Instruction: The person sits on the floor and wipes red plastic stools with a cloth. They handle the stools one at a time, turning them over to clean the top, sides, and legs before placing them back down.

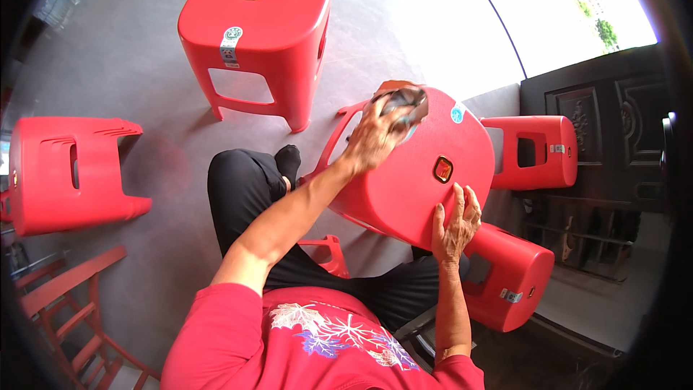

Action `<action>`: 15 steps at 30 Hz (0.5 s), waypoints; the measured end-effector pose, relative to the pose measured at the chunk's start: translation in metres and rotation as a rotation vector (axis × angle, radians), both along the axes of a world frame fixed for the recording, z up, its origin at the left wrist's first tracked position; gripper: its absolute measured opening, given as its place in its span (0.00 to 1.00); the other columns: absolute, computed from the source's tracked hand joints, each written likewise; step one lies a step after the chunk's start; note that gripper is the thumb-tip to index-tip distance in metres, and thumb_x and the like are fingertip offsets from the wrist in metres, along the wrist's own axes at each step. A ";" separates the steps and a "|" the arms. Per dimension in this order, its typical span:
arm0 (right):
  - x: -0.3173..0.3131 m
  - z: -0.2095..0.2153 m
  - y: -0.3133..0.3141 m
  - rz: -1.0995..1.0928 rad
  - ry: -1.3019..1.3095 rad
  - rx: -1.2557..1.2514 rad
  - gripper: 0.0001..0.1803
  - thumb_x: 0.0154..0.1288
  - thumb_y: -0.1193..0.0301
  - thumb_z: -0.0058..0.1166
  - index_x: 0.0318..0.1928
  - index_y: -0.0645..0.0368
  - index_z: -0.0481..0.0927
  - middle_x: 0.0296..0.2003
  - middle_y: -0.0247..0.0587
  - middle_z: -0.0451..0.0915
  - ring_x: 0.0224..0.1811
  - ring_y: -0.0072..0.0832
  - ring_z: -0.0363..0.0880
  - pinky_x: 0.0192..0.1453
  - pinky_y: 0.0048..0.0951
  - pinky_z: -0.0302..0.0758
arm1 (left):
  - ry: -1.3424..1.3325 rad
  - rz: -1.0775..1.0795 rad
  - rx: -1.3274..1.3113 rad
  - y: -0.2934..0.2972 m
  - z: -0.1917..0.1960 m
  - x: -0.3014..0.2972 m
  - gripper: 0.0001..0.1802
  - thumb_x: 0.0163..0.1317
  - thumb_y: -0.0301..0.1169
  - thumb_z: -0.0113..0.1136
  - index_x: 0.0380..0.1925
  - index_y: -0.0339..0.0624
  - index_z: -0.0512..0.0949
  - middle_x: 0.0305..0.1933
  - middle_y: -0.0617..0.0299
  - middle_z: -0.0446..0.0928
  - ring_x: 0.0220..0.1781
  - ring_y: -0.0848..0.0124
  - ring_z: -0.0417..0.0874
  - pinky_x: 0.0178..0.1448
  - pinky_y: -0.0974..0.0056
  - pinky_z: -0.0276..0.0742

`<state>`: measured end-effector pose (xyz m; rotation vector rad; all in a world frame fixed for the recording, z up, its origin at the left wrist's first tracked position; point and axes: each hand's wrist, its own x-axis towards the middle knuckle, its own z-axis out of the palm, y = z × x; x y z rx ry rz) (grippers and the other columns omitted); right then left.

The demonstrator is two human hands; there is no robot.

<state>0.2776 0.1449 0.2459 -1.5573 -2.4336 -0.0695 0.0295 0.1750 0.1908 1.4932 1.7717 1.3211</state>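
A red plastic stool [404, 191] stands tilted between my knees, its seat turned toward me. On the seat are a small gold-rimmed emblem [443, 169] and a round blue sticker [457, 113]. My left hand [375, 136] grips a crumpled dark and brown cloth [413, 101] against the seat's far left edge. The fingers are wrapped over the cloth, so part of it is hidden. My right hand [456, 227] lies on the near right edge of the same seat, fingers apart, with nothing in it.
Another red stool [256, 18] stands upright ahead. Red stools lie on their sides at the left [65, 173], right [538, 152] and lower right [512, 278]. A reddish wooden chair [79, 282] is at lower left. Beyond the right stools is a dark panelled door [599, 115].
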 end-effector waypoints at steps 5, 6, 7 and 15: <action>-0.001 -0.001 0.000 0.015 0.002 0.052 0.30 0.59 0.61 0.55 0.63 0.52 0.69 0.62 0.47 0.64 0.65 0.42 0.60 0.66 0.46 0.56 | -0.649 -0.017 0.067 -0.106 0.002 0.039 0.26 0.67 0.37 0.54 0.64 0.46 0.66 0.72 0.48 0.46 0.74 0.51 0.52 0.67 0.53 0.66; 0.000 -0.002 0.000 0.014 0.004 0.058 0.30 0.59 0.61 0.55 0.62 0.52 0.69 0.62 0.47 0.65 0.65 0.43 0.61 0.66 0.45 0.57 | -0.464 0.035 0.114 -0.118 -0.013 0.051 0.28 0.68 0.39 0.52 0.66 0.44 0.62 0.73 0.47 0.43 0.75 0.54 0.50 0.70 0.55 0.60; 0.001 -0.003 0.000 0.015 0.005 0.067 0.30 0.59 0.61 0.55 0.62 0.52 0.69 0.62 0.47 0.65 0.65 0.43 0.61 0.66 0.45 0.57 | -0.282 0.085 0.161 -0.128 -0.021 0.062 0.30 0.70 0.41 0.50 0.68 0.42 0.58 0.75 0.47 0.40 0.76 0.57 0.48 0.73 0.56 0.53; 0.005 -0.010 0.001 0.018 0.043 0.108 0.29 0.60 0.60 0.56 0.61 0.53 0.71 0.61 0.47 0.66 0.64 0.41 0.63 0.66 0.45 0.57 | -1.561 0.334 -0.313 -0.128 -0.154 0.068 0.39 0.63 0.67 0.38 0.59 0.48 0.66 0.45 0.62 0.74 0.32 0.64 0.74 0.28 0.60 0.70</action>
